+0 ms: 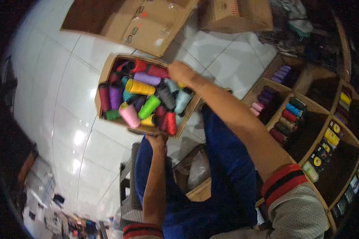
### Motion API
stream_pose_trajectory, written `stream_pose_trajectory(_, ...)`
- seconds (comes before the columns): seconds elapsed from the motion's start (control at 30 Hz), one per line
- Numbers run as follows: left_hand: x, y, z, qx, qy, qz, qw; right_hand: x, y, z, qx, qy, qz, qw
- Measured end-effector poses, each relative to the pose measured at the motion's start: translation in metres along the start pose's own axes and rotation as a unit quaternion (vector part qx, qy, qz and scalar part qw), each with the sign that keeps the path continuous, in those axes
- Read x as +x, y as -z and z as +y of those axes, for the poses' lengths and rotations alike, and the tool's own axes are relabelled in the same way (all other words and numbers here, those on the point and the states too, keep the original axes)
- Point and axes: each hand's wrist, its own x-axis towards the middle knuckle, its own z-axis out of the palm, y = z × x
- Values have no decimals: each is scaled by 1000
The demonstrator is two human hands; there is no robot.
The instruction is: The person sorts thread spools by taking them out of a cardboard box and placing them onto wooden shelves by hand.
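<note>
A cardboard box (105, 75) full of thread cones is held in front of me, above the tiled floor. My right hand (180, 74) is closed on its far right rim. At the near side, my left hand (157, 142) grips the box's lower edge, its fingers partly hidden beneath. Among the jumbled cones are a pink cone (129, 115), a lime green cone (149, 106), a yellow cone (140, 87), a dark grey cone (166, 96), a lilac cone (147, 78) and a red cone (171, 122). Others lie partly covered.
Wooden shelving (317, 105) with rows of thread spools stands to my right. Large cardboard boxes (147, 26) sit ahead on white floor tiles (64, 119). Between my legs is an open carton (201, 191) with clear plastic inside. A dark plastic stool (130, 199) is at my left leg.
</note>
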Motion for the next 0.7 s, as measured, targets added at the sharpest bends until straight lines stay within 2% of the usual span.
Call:
stream_pose_trajectory(0.03, 11, -1, -9, -97, 95, -43, 990, -1, -2, -3, -38, -10, -1, 999)
stream_pose_trajectory(0.07, 20, -7, -15, -113, 119, -40, 986, 0, -3, -7, -71, -7, 9, 997)
stream_pose_trajectory(0.1, 13, -14, 21, -58, 89, 58, 993, 21, 4, -5, -8, 80, 44, 996)
stream_pose_trajectory(0.13, 25, -43, 23, -60, 95, 74, 991, 39, -1, 17, -7, 117, 116, 986)
stream_pose_trajectory(0.17, 26, -95, 20, -56, 84, 72, 992, 38, 8, 48, -24, 107, 128, 986)
stream_pose_trajectory(0.2, -45, -143, 3, -154, 180, 19, 971, -27, 26, 76, -65, 44, 61, 995)
stream_pose_trajectory(0.23, -98, -225, -16, -277, 263, -57, 923, -87, 73, 124, -149, -24, 14, 988)
stream_pose_trajectory(0.3, -93, -249, -9, -284, 242, -43, 927, -63, 88, 114, -183, 26, -13, 983)
stream_pose_trajectory(0.33, -76, -250, -53, -54, 93, -133, 985, -50, 95, 114, -178, 34, -24, 983)
stream_pose_trajectory(0.4, -36, -263, -73, -85, 81, -179, 977, -14, 98, 127, -141, 65, 2, 988)
stream_pose_trajectory(0.43, -31, -307, -55, -246, 183, -155, 939, -6, 103, 143, -135, 66, 23, 988)
stream_pose_trajectory(0.47, -25, -351, -39, -397, 275, -99, 870, -1, 116, 161, -152, 82, 22, 985)
stream_pose_trajectory(0.5, -21, -379, -39, -412, 340, -41, 844, -3, 137, 167, -185, 83, 15, 979)
stream_pose_trajectory(0.53, -20, -400, -42, -304, 221, -115, 919, 3, 140, 182, -175, 91, 27, 980)
stream_pose_trajectory(0.57, -15, -427, -47, -185, 93, -191, 960, 14, 146, 209, -170, 97, 42, 980)
stream_pose_trajectory(0.6, -5, -452, -55, -87, 1, -255, 963, 19, 156, 236, -185, 79, 49, 978)
stream_pose_trajectory(0.63, 6, -478, -63, 1, -101, -298, 949, 21, 166, 261, -201, 53, 54, 977)
stream_pose_trajectory(0.67, 15, -486, -90, 55, -162, -337, 926, 10, 175, 276, -221, 21, 62, 973)
stream_pose_trajectory(0.7, 17, -494, -59, -10, -19, -376, 926, 5, 183, 293, -189, -22, 101, 977)
